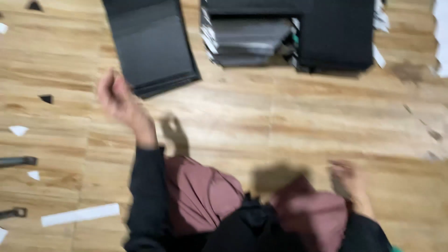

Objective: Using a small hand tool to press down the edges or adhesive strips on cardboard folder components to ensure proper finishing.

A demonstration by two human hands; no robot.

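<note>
far left of the wood floor (280, 116) there's white paper scraps (79, 214) and a dark tool handle (17, 161). the left hand (114, 93) is raised with nothing in it, fingers loosely curled, just beside the corner of a flat black tray (151, 46). further right sits a stack of black sheets (289, 37). the right hand (347, 179) hangs low by the knee, too blurry to tell the fingers.

Warm even light, heavy motion blur
</note>
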